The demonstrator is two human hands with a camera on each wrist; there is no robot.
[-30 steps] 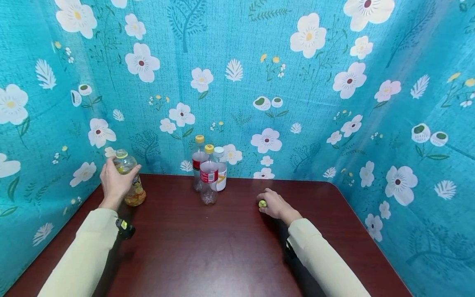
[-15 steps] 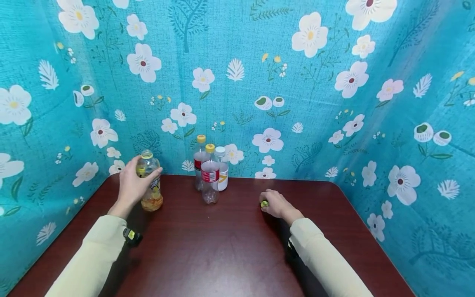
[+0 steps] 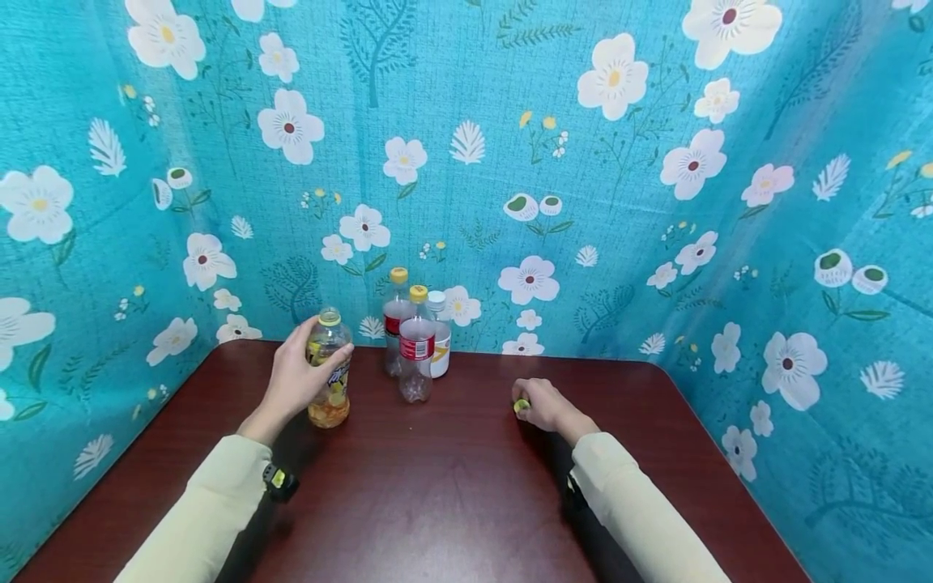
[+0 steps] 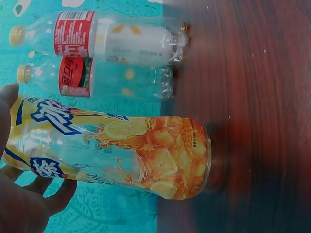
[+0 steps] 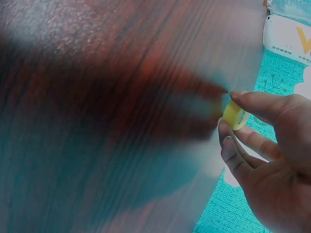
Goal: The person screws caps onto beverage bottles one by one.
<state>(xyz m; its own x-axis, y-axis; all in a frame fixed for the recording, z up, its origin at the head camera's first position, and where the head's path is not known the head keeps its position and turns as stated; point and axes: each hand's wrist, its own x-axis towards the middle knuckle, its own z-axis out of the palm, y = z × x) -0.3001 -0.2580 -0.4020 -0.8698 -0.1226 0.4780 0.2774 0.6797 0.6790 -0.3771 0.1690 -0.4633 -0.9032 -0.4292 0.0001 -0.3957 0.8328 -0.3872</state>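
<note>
My left hand [image 3: 299, 379] grips the upper part of a clear plastic drink bottle [image 4: 160, 155], its fingers and thumb curled round it. The bottle stands upright and has no cap on its neck. Its label shows yellow at the top and orange ice and lemon lower down. Whether its base touches the table, I cannot tell. Over on the right, my right hand [image 3: 543, 405] pinches a small yellow bottle cap [image 5: 235, 115] between thumb and fingers, close to the tabletop.
Two capped bottles with red labels, a front one [image 3: 416, 348] and a rear one [image 3: 394, 324], stand just right of the left hand. Beside them is a white-capped bottle [image 3: 440, 348]. A flowered blue cloth [image 3: 466, 194] rises behind the dark wooden table [image 3: 437, 486].
My left hand has carried the drink bottle rightward and slightly nearer, toward the standing bottles. My right hand keeps its pinch on the cap and has hardly moved.
</note>
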